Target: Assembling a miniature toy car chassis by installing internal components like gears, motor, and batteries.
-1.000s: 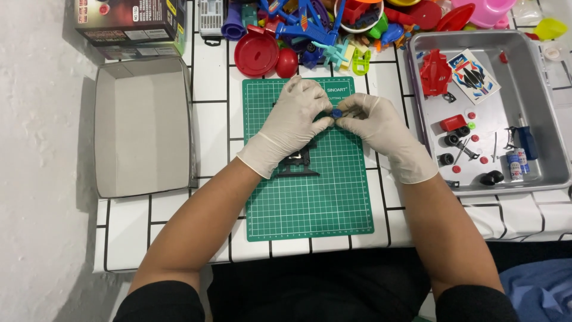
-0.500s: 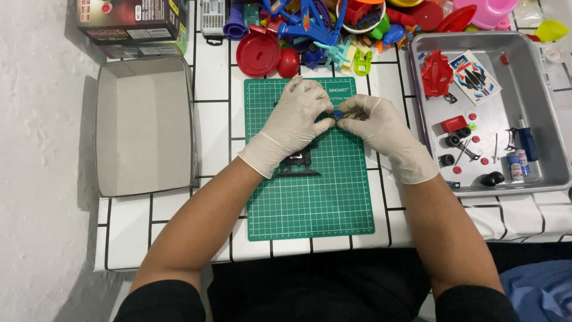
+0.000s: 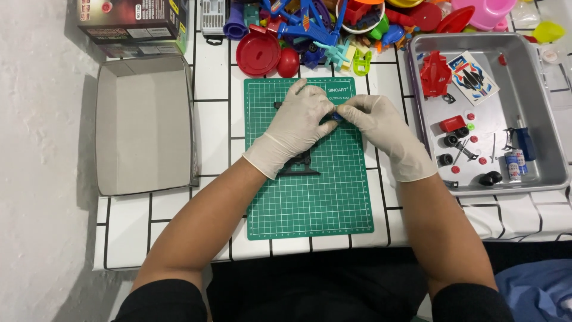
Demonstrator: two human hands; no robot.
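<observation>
Pinching a small blue piece (image 3: 337, 117) between them, the gloved left hand (image 3: 301, 116) and gloved right hand (image 3: 377, 122) meet fingertip to fingertip over the top half of the green cutting mat (image 3: 310, 197), with a black plastic frame (image 3: 302, 164) lying under the left wrist. Out at three o'clock sits a metal tray (image 3: 536, 89) holding little wheels and red parts, at nine o'clock an open cardboard box (image 3: 143, 125), and farthest off at twelve o'clock a heap of bright plastic toys (image 3: 333, 30).
</observation>
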